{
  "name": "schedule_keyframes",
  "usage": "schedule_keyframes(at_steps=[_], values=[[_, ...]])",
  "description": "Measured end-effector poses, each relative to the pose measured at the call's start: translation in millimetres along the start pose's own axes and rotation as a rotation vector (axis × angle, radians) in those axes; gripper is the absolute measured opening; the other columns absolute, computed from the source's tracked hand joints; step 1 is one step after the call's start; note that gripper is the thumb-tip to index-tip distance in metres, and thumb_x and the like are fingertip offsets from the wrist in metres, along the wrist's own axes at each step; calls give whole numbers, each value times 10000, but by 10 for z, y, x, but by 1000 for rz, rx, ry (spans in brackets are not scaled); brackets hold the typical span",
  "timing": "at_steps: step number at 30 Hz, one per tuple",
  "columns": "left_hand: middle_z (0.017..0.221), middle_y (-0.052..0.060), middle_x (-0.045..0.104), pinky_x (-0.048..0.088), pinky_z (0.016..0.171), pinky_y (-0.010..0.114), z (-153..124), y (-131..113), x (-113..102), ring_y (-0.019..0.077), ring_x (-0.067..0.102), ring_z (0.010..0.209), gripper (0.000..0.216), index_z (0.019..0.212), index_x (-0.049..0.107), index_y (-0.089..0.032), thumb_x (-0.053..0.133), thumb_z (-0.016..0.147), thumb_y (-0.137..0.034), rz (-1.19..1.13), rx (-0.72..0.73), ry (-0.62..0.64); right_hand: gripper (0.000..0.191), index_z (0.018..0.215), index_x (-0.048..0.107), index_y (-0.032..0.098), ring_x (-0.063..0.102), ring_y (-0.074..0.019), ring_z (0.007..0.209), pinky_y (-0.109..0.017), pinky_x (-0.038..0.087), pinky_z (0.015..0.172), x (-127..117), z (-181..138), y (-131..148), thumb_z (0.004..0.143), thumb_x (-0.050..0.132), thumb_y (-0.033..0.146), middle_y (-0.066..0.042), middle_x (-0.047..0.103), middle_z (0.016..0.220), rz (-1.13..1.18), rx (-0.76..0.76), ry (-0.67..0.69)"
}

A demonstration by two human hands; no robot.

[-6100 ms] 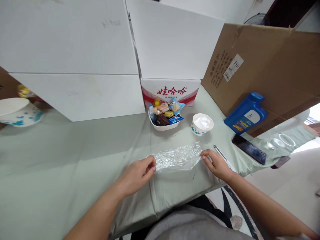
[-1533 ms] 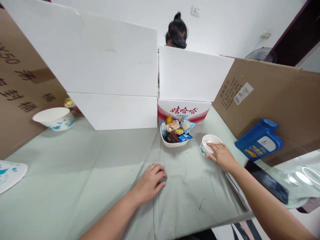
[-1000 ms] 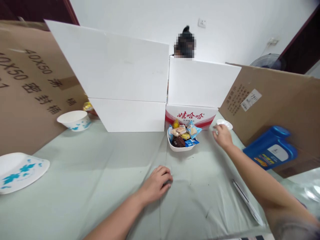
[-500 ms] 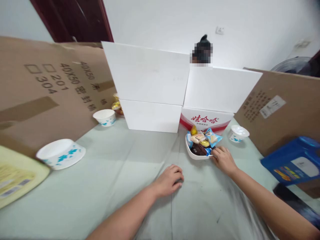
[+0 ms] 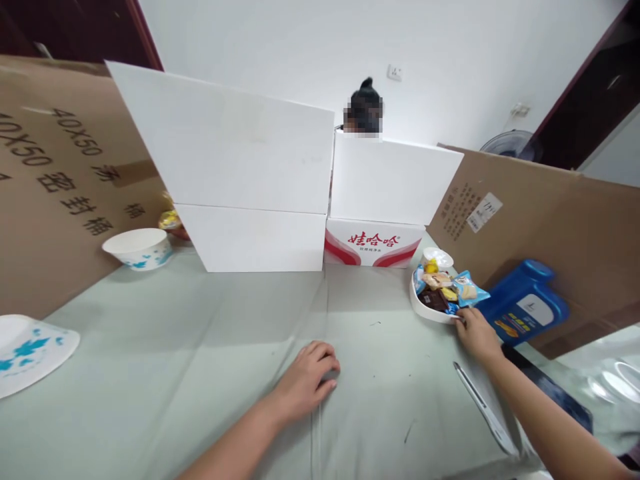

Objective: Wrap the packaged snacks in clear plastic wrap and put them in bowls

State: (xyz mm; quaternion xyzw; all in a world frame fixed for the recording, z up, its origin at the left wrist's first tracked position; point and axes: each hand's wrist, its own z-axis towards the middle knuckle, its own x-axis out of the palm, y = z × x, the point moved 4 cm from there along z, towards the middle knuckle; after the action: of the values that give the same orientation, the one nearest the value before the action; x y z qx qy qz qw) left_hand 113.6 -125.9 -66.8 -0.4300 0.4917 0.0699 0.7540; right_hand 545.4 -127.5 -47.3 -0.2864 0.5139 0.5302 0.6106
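A white bowl (image 5: pixel 425 311) heaped with wrapped snacks (image 5: pixel 440 287) sits on the right side of the table. My right hand (image 5: pixel 479 335) pinches its near right rim, the thumb and fingertips partly hidden. Among the snacks, a light blue packet (image 5: pixel 469 289) sticks out over the right edge, and a dark brown packet lies toward the front. My left hand (image 5: pixel 306 380) rests on the cloth near the middle, fingers loosely bent and thumb apart, with nothing visible in it. A white paper bowl (image 5: pixel 438 256) stands right behind the snack bowl.
White panels (image 5: pixel 250 160) and a red-and-white box (image 5: pixel 373 243) stand across the back, a person's head (image 5: pixel 365 110) beyond. Cardboard walls flank the table. Paper bowls (image 5: pixel 140 250) stand left. A blue bottle (image 5: pixel 525 303), a dark flat device (image 5: pixel 550 390) and a box cutter (image 5: pixel 483 407) lie right.
My right hand has shifted the snack bowl rightward, from before the red-and-white box to before the paper bowl. The view has turned right, and the box cutter has come into sight.
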Motion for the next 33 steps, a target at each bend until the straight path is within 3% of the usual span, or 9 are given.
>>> schedule_keyframes(at_steps=[5,10,13,15,19,22,25,28,33], values=[[1070,36,578,405,951,372,14,17,2,219,497,1062,203,939,624,-220,603,775,-101,-38,-14,0,194,938,661,147,583,-263,961,-346,425,804,15,695,30,808,528,204,-137,607,1028,78,185,-58],[1043,35,583,412,930,343,34,48,-38,201,508,1032,177,903,640,-212,595,769,-104,-84,-15,-8,442,1211,541,87,514,-303,1112,-411,405,912,-32,1150,245,783,490,186,-228,440,1296,208,336,-250],[1057,35,594,406,939,341,39,47,-18,200,514,1038,172,913,659,-218,620,771,-129,-76,-23,-7,494,1244,495,77,474,-296,1153,-411,387,968,83,995,723,766,491,206,-221,445,1291,333,212,-301],[1062,37,605,405,943,344,41,12,14,207,520,1045,164,922,676,-226,647,771,-168,-46,-27,-17,487,1216,502,84,544,-264,1012,-403,435,919,241,714,1178,758,505,248,-190,528,1181,442,77,-259],[1065,45,656,418,955,319,54,-85,-64,211,560,1047,152,930,704,-223,670,783,-246,-14,-50,-10,365,1056,588,175,578,-193,704,-337,506,702,567,12,2273,786,542,416,-56,617,817,798,-231,31],[935,24,712,479,812,277,-10,34,-476,185,634,895,180,955,707,-235,555,870,-282,37,-320,-47,358,925,613,192,596,-188,697,-323,506,672,725,-380,3031,769,578,513,-57,640,792,1127,-297,352],[1035,2,711,478,832,258,-183,331,-1194,174,642,953,216,1032,685,-273,512,906,-298,291,-587,-218,384,819,613,186,570,-170,598,-304,483,589,838,-621,3525,740,580,560,-39,623,706,1193,-324,569],[1143,85,666,450,929,348,-344,825,-1881,249,592,1083,253,1098,658,-212,501,907,-270,433,-738,-302,312,800,624,186,577,-173,618,-291,470,601,898,-800,3691,788,556,490,-36,628,693,1071,-439,573],[1493,162,347,235,1107,522,-442,1854,-2738,340,343,1351,405,1274,538,-170,460,881,-115,615,-936,-438,169,818,611,221,600,-169,719,-281,467,677,893,-1012,3718,876,471,294,-31,644,788,800,-778,524]])
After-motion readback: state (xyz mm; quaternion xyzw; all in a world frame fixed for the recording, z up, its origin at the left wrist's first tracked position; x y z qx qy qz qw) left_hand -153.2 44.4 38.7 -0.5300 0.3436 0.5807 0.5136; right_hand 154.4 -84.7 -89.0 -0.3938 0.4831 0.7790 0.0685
